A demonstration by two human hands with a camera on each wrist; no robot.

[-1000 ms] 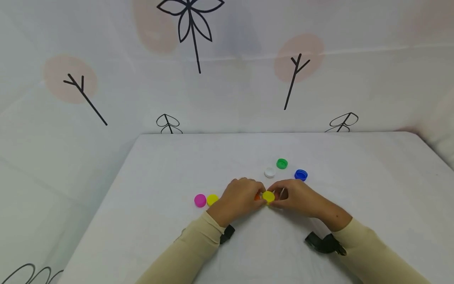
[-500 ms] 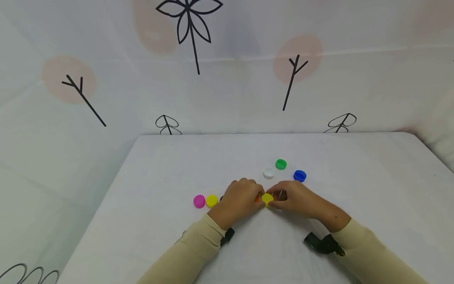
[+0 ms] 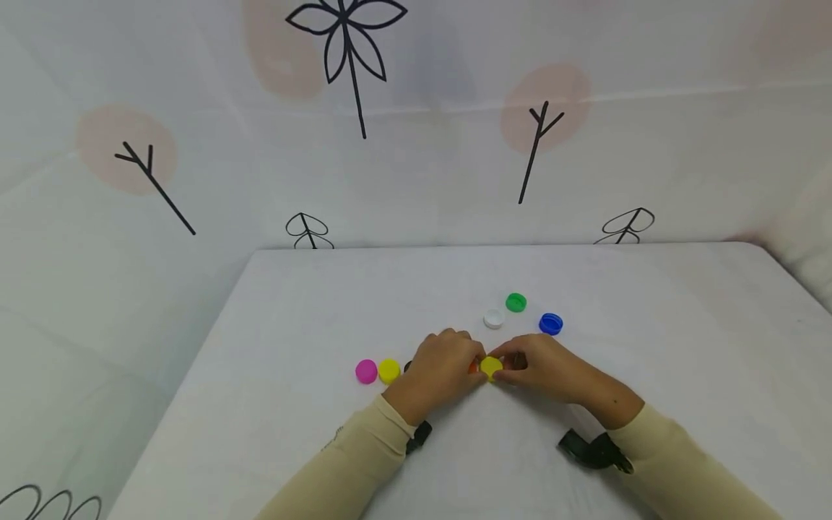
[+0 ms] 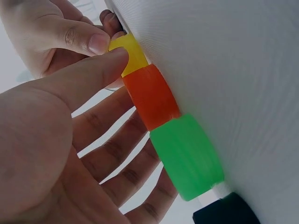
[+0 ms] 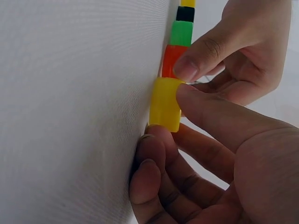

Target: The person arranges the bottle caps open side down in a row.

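Observation:
My right hand (image 3: 546, 365) pinches a yellow bottle cap (image 3: 491, 368) between thumb and fingers at the right end of a row of caps. From the other side my left hand (image 3: 445, 365) arches over the row, its thumb and forefinger tips at the same yellow cap's left edge. An orange cap (image 4: 152, 97) touches the yellow one, and a green cap (image 4: 187, 156) follows it; in the head view the left hand mostly hides these. Farther along come a black cap (image 5: 185, 14), another yellow cap (image 3: 389, 371) and a magenta cap (image 3: 367, 371).
Beyond the hands lie a white cap (image 3: 493, 318), a green cap (image 3: 516, 302) and a blue cap (image 3: 550, 323), their hollow sides up. All rest on a white-covered table (image 3: 292, 310), with a patterned cloth (image 3: 429, 166) behind it.
Both hands stay at the yellow cap, which has shifted slightly toward the near side against the orange one. The loose caps keep their places.

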